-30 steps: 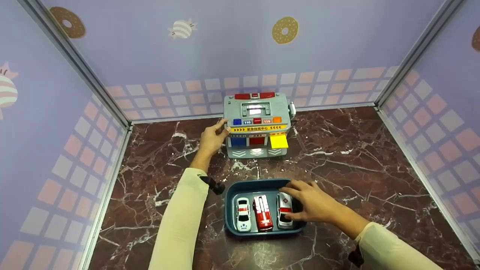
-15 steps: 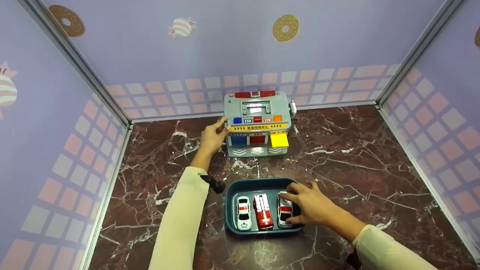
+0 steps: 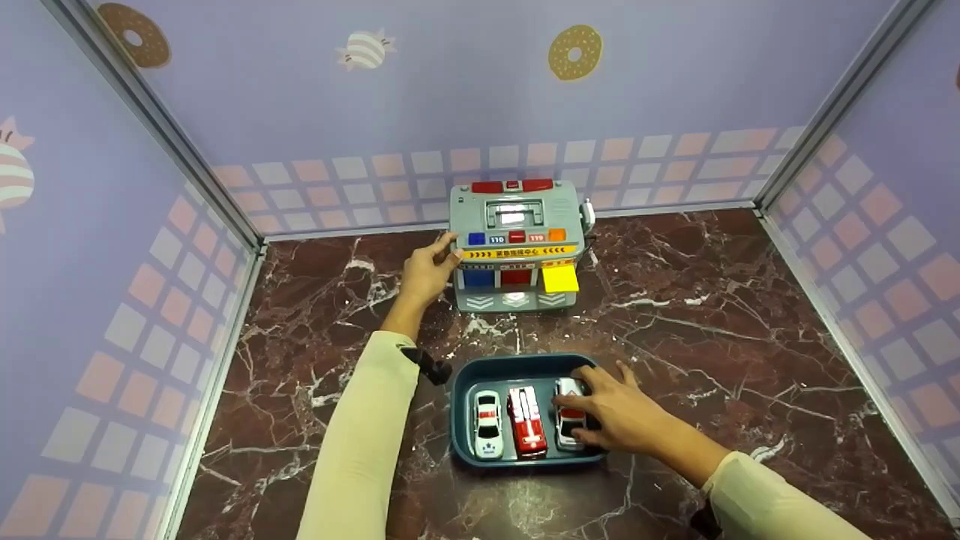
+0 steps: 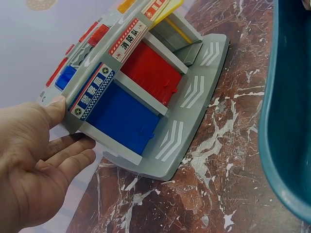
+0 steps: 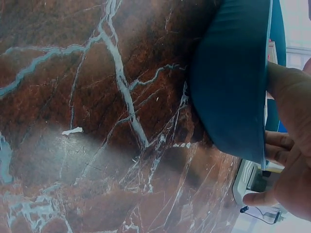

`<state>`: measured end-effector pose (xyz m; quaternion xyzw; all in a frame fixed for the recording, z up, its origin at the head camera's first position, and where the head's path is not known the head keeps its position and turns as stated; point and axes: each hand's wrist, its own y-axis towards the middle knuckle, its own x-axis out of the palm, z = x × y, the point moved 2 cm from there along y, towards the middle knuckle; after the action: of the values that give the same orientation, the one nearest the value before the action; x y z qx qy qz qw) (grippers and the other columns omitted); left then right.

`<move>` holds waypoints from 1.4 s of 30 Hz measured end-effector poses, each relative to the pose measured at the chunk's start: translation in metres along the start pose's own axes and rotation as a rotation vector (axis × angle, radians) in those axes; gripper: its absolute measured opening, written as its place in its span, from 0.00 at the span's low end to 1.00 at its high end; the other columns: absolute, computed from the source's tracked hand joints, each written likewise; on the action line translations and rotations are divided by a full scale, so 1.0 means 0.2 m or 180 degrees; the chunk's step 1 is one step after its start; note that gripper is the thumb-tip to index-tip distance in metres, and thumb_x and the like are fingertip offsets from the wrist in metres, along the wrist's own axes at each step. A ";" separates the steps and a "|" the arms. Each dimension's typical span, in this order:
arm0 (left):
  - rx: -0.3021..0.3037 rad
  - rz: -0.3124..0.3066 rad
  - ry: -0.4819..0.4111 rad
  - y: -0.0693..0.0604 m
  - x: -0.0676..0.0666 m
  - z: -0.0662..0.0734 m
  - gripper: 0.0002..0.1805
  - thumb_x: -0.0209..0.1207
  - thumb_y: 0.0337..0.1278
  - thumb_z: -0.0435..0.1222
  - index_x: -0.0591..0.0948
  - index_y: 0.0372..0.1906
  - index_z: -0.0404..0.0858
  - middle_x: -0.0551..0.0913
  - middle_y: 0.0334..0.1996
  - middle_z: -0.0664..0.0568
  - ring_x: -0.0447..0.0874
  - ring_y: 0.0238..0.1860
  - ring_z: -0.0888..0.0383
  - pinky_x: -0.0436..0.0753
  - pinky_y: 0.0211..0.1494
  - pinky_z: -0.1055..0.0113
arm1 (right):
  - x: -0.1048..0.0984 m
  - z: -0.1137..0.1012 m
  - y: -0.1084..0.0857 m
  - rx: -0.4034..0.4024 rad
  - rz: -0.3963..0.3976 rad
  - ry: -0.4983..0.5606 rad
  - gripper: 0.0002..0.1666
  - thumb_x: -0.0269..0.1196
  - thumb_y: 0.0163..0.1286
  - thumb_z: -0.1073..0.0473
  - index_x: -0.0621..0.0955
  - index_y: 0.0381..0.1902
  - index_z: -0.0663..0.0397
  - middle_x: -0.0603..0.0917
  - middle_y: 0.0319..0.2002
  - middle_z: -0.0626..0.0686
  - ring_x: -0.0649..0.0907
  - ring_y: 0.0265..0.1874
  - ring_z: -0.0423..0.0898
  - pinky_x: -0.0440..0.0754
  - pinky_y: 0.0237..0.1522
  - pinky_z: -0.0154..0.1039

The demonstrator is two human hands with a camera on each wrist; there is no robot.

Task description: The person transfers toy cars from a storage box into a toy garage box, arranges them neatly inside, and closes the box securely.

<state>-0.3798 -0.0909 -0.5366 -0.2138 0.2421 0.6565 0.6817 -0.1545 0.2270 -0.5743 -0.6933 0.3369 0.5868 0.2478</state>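
Observation:
My left hand (image 3: 426,276) grips the left edge of a grey toy station (image 3: 516,217). In the left wrist view the thumb of the hand (image 4: 39,170) lies on the roof edge, its fingers below, beside a blue door (image 4: 121,116). A teal tray (image 3: 461,367) holds a white car (image 3: 488,426), a red fire truck (image 3: 527,421) and a silver car (image 3: 570,415). My right hand (image 3: 619,411) reaches over the tray's right side, thumb and fingers bent round the silver car, which sits inside the tray. The right wrist view shows the hand (image 5: 291,131) past the tray wall (image 5: 228,82), hiding the cars.
Behind the station rises a purple patterned wall (image 3: 465,90), with side panels left and right. The station's yellow flap (image 3: 560,278) sticks out at its front right. Dark red marbled surface (image 3: 712,300) lies around the station and tray.
My right hand's fingers have shifted slightly toward the near end of the silver car, one finger now crossing its middle. My left hand keeps its hold on the station.

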 end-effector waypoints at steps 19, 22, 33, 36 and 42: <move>-0.0059 0.0008 -0.0067 0.00 0.00 0.01 0.26 0.65 0.81 0.51 0.82 0.77 0.55 0.91 0.61 0.40 0.86 0.68 0.40 0.81 0.75 0.44 | 0.02 -0.02 0.05 0.0200 -0.0205 0.0085 0.46 0.88 0.49 0.36 0.86 0.66 0.36 0.79 0.64 0.60 0.79 0.68 0.60 0.66 0.68 0.90; -0.0065 0.0020 -0.0065 0.00 0.00 0.01 0.26 0.65 0.81 0.51 0.82 0.76 0.55 0.92 0.59 0.40 0.87 0.66 0.40 0.80 0.75 0.44 | 0.03 -0.02 0.06 0.0181 -0.0180 0.0066 0.46 0.87 0.49 0.37 0.85 0.65 0.37 0.79 0.64 0.61 0.79 0.68 0.61 0.67 0.68 0.90; -0.0126 0.0020 -0.0077 -0.01 0.01 0.00 0.26 0.65 0.80 0.52 0.82 0.77 0.56 0.91 0.63 0.42 0.84 0.71 0.41 0.79 0.77 0.44 | 0.04 -0.02 0.06 0.0137 -0.0088 -0.0050 0.46 0.87 0.47 0.36 0.83 0.64 0.37 0.79 0.64 0.60 0.79 0.67 0.60 0.67 0.67 0.89; -0.0135 0.0019 -0.0073 -0.01 0.01 0.00 0.26 0.65 0.80 0.52 0.82 0.77 0.57 0.91 0.64 0.43 0.84 0.72 0.41 0.78 0.78 0.43 | 0.04 -0.02 0.07 0.0143 -0.0094 -0.0080 0.46 0.87 0.47 0.36 0.84 0.64 0.37 0.79 0.64 0.61 0.80 0.67 0.60 0.66 0.68 0.90; -0.0134 0.0019 -0.0053 0.00 0.01 0.00 0.26 0.64 0.81 0.52 0.82 0.77 0.57 0.89 0.66 0.43 0.82 0.74 0.40 0.77 0.79 0.42 | 0.05 -0.02 0.08 0.0190 -0.0155 -0.0031 0.48 0.87 0.48 0.35 0.84 0.66 0.37 0.79 0.67 0.62 0.79 0.69 0.61 0.63 0.68 0.92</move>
<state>-0.3791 -0.0889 -0.5382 -0.2219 0.2231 0.6652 0.6771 -0.1634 0.2132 -0.5818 -0.6908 0.3361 0.5737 0.2842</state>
